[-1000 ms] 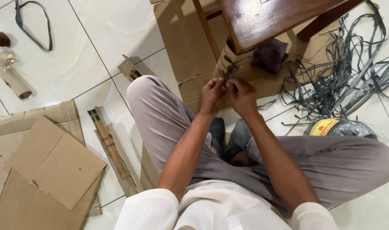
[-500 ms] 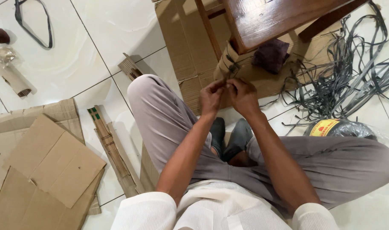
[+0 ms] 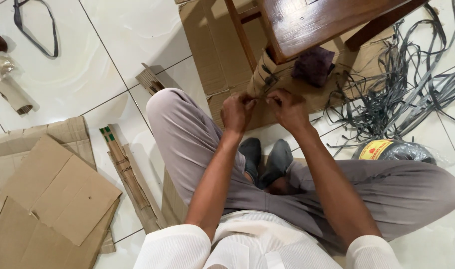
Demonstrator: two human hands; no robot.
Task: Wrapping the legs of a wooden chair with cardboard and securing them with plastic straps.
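Both hands have drawn a little apart and dropped slightly lower since half a second ago, when they met close together at the wrapped leg. On the floor [image 3: 112, 55] of pale tiles a flattened cardboard sheet [image 3: 222, 55] lies under a dark wooden chair [image 3: 312, 22], whose near leg is wrapped in cardboard [image 3: 261, 74]. That wrapped leg runs up and away from the person, tilted slightly, its lower end just above the gap between the hands. A thin dark strap [image 3: 270, 78] crosses the wrap, just above the knuckles. The left hand [image 3: 236, 110] and the right hand [image 3: 287, 107] sit level on either side, about equally near. Both have fingers curled tight as if pinching the strap's ends, but what they grasp is hidden. Loose grey strapping [image 3: 407, 84] tangles well off to the right.
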